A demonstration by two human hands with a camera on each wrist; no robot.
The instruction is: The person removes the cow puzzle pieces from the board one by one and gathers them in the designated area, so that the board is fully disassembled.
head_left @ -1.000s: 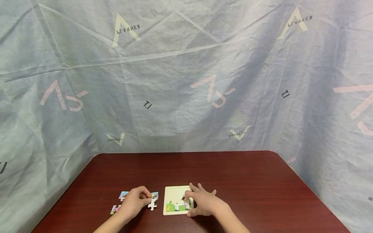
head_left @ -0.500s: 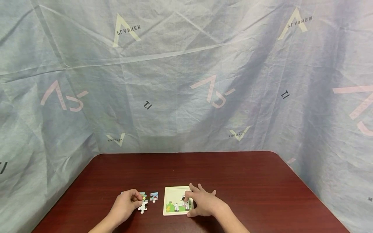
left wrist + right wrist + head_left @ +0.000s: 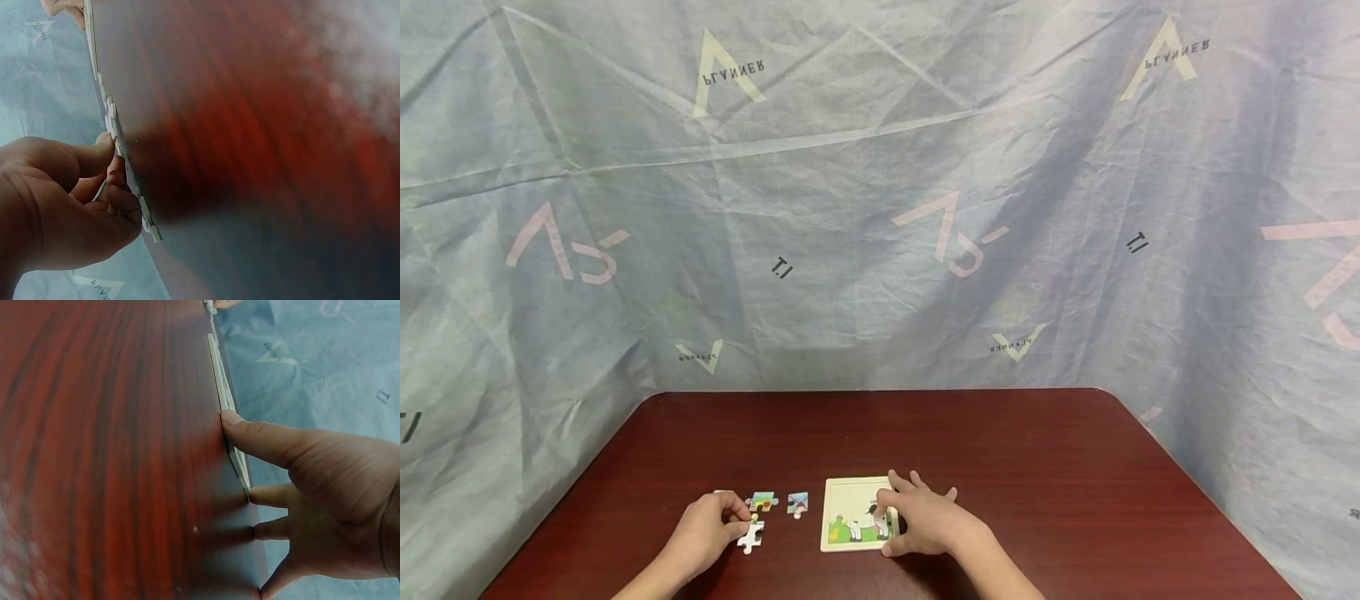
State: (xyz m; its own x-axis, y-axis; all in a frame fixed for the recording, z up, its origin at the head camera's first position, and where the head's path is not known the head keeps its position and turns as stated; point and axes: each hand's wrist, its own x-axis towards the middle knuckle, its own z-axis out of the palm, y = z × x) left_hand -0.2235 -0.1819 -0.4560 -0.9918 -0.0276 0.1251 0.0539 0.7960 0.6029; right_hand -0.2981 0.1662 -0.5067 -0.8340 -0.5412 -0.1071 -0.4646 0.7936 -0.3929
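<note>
My left hand [image 3: 700,531] pinches a mostly white jigsaw piece [image 3: 749,537] between thumb and fingers, low over the table at left. Behind that piece lies a colourful jigsaw piece [image 3: 765,501], and to its right a blue and red one [image 3: 797,502]. Part of another piece [image 3: 722,492] shows beyond the left hand, which covers the rest. A square cream puzzle tray [image 3: 844,496] lies to the right, its lower part filled with a green farm picture and a white animal. My right hand [image 3: 928,521] grips the tray's right side, thumb at the near edge, other fingers spread.
The dark red wooden table [image 3: 1037,467] extends behind and to the right of the hands. Grey printed cloth [image 3: 850,208] hangs around its back and sides. In the left wrist view, the pieces appear only edge-on.
My left hand has moved left with the white piece, uncovering the colourful pieces near the tray. The right hand and the tray have stayed put.
</note>
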